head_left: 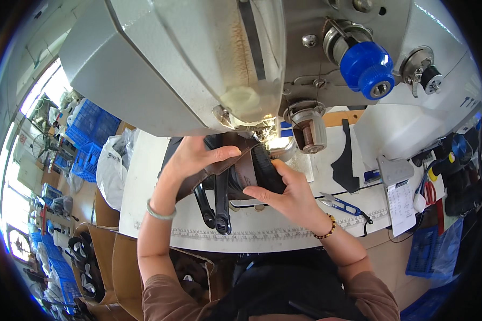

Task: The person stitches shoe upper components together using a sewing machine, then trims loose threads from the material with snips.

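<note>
A dark brown leather piece (245, 163) with a black lining lies bunched under the lit needle area (268, 134) of a grey sewing machine (193, 64). My left hand (195, 159) grips its left side, thumb flat on top and the other fingers mostly hidden. On the right, my right hand (286, 193) pinches the dark padded edge between thumb and fingers. Two black straps (222, 206) with rounded ends hang from the piece toward me, over the white table (262, 235). What the piece belongs to cannot be made out.
Blue-handled thread snips (341, 204) and a black cut piece (348, 160) lie to the right. Beyond them are a clipboard with paper (401, 206) and red-handled scissors (429, 192). A white plastic bag (112, 171), cardboard boxes (124, 267) and blue crates (93, 125) stand left.
</note>
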A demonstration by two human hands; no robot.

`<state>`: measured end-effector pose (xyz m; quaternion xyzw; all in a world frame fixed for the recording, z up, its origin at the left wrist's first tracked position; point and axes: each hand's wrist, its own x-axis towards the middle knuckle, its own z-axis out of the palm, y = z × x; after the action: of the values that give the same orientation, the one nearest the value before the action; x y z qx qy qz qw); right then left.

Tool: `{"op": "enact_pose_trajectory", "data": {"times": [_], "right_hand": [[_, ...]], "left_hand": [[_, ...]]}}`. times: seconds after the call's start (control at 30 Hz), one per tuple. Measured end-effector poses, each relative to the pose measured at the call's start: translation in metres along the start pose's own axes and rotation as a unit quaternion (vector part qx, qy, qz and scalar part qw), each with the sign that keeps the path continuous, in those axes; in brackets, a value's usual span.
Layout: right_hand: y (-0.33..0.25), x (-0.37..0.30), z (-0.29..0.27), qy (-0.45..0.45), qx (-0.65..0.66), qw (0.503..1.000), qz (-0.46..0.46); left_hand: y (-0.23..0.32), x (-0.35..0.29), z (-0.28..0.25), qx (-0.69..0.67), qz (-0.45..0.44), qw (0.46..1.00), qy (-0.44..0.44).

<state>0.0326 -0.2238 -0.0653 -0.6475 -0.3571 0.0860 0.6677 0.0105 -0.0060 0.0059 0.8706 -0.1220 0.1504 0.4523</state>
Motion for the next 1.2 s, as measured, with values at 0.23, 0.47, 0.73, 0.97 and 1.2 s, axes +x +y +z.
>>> {"op": "enact_pose_trajectory", "data": {"times": [0.23,0.47,0.73,0.97,1.2], "right_hand": [[0.003,0.005,0.004,-0.001,0.011,1.0,0.01],[0.003,0.006,-0.002,0.012,0.003,0.999,0.039],[0.011,0.011,-0.01,0.079,0.088,0.993,-0.017],[0.013,0.009,-0.018,0.054,0.09,0.994,-0.008],[0.012,0.012,-0.02,0.062,0.077,0.995,-0.005]], "left_hand": [[0.013,0.033,-0.006,0.175,-0.196,0.933,-0.248],[0.008,0.036,-0.005,0.15,-0.193,0.936,-0.253],[0.034,0.013,0.011,0.165,-0.086,0.976,-0.114],[0.036,0.006,0.017,0.23,-0.105,0.96,-0.118],[0.028,-0.001,0.023,0.266,0.014,0.963,-0.034]]}}
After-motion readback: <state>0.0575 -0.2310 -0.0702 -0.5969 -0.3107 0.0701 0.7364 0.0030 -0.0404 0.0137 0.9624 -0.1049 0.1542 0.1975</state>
